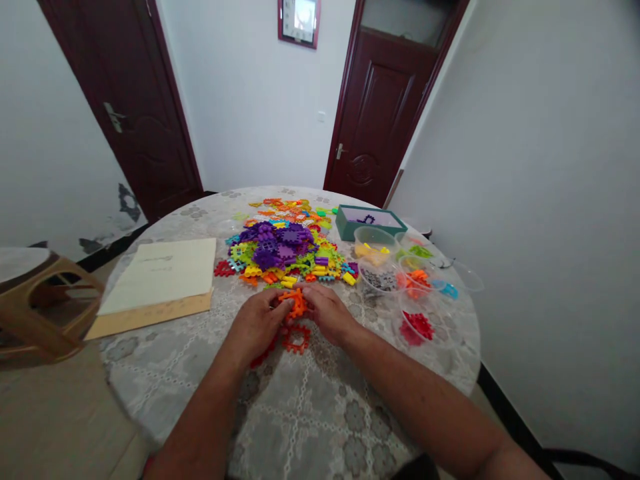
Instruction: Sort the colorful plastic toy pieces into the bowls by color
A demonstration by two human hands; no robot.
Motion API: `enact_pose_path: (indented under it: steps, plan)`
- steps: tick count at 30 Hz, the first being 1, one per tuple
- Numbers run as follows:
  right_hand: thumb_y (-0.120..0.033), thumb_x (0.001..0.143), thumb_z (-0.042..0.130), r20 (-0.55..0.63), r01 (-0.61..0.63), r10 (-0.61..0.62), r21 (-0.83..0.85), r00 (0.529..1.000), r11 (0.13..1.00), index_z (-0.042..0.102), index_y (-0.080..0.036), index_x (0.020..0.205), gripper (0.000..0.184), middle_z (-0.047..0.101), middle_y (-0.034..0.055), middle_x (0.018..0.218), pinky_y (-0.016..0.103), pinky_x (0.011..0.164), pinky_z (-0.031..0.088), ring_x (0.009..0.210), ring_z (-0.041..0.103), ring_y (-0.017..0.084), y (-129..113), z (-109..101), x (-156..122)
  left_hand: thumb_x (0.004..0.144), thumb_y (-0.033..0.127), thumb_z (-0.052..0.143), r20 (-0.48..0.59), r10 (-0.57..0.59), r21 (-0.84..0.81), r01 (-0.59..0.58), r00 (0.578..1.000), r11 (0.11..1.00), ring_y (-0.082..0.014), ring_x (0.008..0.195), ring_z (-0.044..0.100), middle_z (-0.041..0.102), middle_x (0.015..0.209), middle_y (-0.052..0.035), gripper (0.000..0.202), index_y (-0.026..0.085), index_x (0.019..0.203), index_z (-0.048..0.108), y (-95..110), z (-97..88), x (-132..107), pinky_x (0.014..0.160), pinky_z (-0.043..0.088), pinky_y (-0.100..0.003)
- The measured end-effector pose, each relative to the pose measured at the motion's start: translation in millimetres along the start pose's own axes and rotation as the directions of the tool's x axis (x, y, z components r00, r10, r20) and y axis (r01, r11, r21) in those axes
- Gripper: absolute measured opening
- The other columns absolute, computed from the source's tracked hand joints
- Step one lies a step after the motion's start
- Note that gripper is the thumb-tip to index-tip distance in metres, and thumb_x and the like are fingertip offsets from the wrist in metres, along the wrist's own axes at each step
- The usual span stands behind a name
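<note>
- Your forearms reach in from the bottom corners of the view and angle toward each other, with both wrists low over the table.
- Your left hand [257, 327] is palm down and turned inward, its fingers curled and closed onto the left side of the orange interlocking plastic piece [296, 303].
- Your right hand [327, 312] mirrors it from the other side, with its fingers narrowed onto the piece's right side.
- The orange interlocking plastic piece sits between your two hands, held just above the tabletop. Your fingers hide part of it, so you cannot see exactly how each fingertip grips.
- Just below your hands, an orange ring-shaped piece [296, 340] lies flat on the lace-patterned table cover [305, 407], and a red piece [263, 357] lies partly under your left hand.
- Ahead of your hands is a large heap of multicoloured plastic pieces [280, 247], with purple ones piled near its middle.
- To your right stand clear plastic bowls, holding red pieces [417, 327], orange pieces [413, 280], grey pieces [377, 280] and yellow pieces [375, 243], with a green box [370, 221] behind them.
- To your left, a sheet of paper [160, 277] lies on a tan envelope [150, 313].
</note>
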State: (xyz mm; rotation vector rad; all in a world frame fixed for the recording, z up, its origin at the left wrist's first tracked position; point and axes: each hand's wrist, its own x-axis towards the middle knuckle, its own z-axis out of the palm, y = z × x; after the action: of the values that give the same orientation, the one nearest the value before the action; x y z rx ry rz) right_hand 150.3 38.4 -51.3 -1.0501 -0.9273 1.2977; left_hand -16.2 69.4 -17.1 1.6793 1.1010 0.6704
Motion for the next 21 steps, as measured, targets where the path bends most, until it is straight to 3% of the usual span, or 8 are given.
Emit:
enact_pose_path:
  steps: [3,6,11,15,18,21]
  plan:
    - [-0.035,0.075,0.072,-0.027,-0.045,0.047,0.074,0.999,0.996,0.075,-0.021,0.112,0.04,0.071,0.005,0.096,0.037,0.077,0.059,0.088,0.067,0.022,-6,-1,-3,0.089,0.046,0.061,-0.041,-0.009,0.03,0.01,0.999,1.0,-0.0198,0.063,0.07,0.076,0.078,-0.0025,0.031,0.018,0.098,0.072,1,-1.1,0,0.059,0.053,-0.029]
    - [-0.033,0.074,0.073,-0.015,-0.095,0.097,0.079,0.995,0.992,0.072,-0.021,0.118,0.046,0.072,0.0058,0.102,0.037,0.078,0.06,0.088,0.068,0.021,-10,-4,-4,0.089,0.044,0.061,-0.043,-0.001,0.028,0.002,0.999,1.0,-0.0192,0.061,0.07,0.075,0.076,-0.0016,0.027,0.019,0.096,0.069,-1,-2.3,-1,0.058,0.052,-0.028]
    - [-0.034,0.08,0.076,0.107,-0.006,0.03,-0.218,0.994,0.976,0.07,-0.023,0.11,0.033,0.074,0.0026,0.099,0.031,0.073,0.058,0.087,0.071,0.019,-11,-4,-7,0.089,0.044,0.062,-0.093,-0.011,0.004,0.011,0.996,1.0,-0.0191,0.066,0.071,0.075,0.08,-0.002,0.026,0.019,0.097,0.067,-5,-2.8,-1,0.06,0.054,-0.027]
    - [-0.031,0.082,0.071,0.118,0.074,-0.036,-0.329,0.992,0.942,0.067,-0.023,0.105,0.024,0.072,-0.0002,0.09,0.029,0.066,0.055,0.071,0.067,0.016,-19,-6,-7,0.092,0.052,0.06,0.006,0.026,-0.052,-0.026,1.0,0.998,-0.0209,0.074,0.073,0.075,0.089,-0.0041,0.034,0.019,0.097,0.067,-1,-3.3,-4,0.064,0.058,-0.03]
    - [-0.027,0.085,0.066,0.095,0.145,-0.114,-0.459,0.989,0.877,0.066,-0.023,0.107,0.023,0.07,-0.0007,0.082,0.029,0.062,0.052,0.067,0.064,0.016,-43,-21,-9,0.093,0.058,0.06,0.067,0.035,-0.071,-0.03,0.997,0.997,-0.024,0.087,0.075,0.076,0.099,-0.0071,0.042,0.019,0.105,0.069,3,-10.1,-8,0.07,0.06,-0.032]
    - [-0.026,0.088,0.061,0.025,0.212,-0.266,-0.679,0.964,0.703,0.068,-0.022,0.114,0.027,0.07,0.0011,0.082,0.029,0.064,0.051,0.068,0.063,0.017,-84,-53,-23,0.091,0.055,0.062,0.0,0.055,0.082,-0.055,0.998,0.995,-0.0254,0.092,0.075,0.078,0.105,-0.009,0.041,0.02,0.112,0.07,4,-26.1,-15,0.077,0.059,-0.035]
